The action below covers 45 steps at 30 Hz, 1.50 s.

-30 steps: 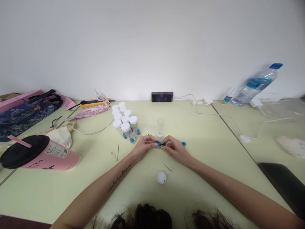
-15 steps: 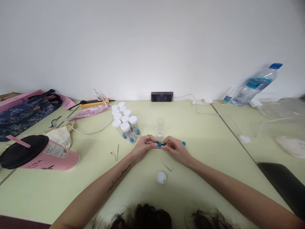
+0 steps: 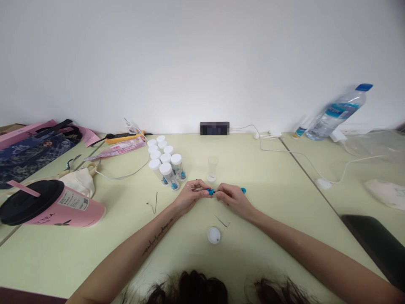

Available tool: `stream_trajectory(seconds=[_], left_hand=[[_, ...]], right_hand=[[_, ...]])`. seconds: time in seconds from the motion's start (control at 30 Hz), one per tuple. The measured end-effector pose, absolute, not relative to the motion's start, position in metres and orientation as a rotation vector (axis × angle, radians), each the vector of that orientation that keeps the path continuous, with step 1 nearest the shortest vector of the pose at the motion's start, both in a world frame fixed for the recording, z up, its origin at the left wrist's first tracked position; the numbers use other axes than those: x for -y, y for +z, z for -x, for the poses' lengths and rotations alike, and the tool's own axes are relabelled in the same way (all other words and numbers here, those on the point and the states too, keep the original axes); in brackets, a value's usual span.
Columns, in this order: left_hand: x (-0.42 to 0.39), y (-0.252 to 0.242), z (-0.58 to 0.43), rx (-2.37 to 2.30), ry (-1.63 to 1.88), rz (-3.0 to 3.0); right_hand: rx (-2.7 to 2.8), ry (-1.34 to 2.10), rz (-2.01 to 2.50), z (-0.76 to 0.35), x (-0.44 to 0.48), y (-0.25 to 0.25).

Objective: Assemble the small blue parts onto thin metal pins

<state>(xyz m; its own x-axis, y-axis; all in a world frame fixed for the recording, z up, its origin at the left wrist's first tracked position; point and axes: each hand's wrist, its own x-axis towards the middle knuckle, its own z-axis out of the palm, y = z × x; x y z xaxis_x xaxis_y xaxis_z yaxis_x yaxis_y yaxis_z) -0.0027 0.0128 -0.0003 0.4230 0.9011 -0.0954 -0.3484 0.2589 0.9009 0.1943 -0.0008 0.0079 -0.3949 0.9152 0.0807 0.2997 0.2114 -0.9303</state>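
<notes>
My left hand (image 3: 193,195) is closed on a small blue part (image 3: 210,191), held between thumb and fingers. Thin metal wires or rods (image 3: 193,187) stick out leftward over its fingers. Opposite it, my right hand (image 3: 232,198) pinches a small dark piece (image 3: 215,192) at the blue part's right end; fingertips hide most of it. Another blue piece (image 3: 243,190) lies just beyond the right hand. Behind both hands stands a clear open vial (image 3: 212,169). Nearer me lie a white cap (image 3: 214,235) and a bent metal rod (image 3: 222,221).
Several white-capped vials (image 3: 166,169) with blue parts stand left of centre. A bent wire tool (image 3: 155,203) lies near my left forearm. A pink cup (image 3: 85,207) is at left, a water bottle (image 3: 337,112) at back right, a dark flat object (image 3: 376,245) at right.
My right fingertips have shifted slightly around the dark piece, and less of it shows. The left hand keeps its hold on the blue part. The whole view has shifted a little.
</notes>
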Motion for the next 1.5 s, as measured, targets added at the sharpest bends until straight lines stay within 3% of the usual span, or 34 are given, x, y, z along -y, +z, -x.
stream_trajectory(seconds=[0.97,1.5], left_hand=[[-0.0138,-0.0025,0.0034,-0.698,0.959,-0.946],[-0.0119,0.0009,0.0019,-0.695,0.935,-0.968]], right_hand=[[1.783,1.117,1.1,-0.1945,-0.0001,0.0036],[1.789,1.292,1.063,-0.195,-0.0004,0.0093]])
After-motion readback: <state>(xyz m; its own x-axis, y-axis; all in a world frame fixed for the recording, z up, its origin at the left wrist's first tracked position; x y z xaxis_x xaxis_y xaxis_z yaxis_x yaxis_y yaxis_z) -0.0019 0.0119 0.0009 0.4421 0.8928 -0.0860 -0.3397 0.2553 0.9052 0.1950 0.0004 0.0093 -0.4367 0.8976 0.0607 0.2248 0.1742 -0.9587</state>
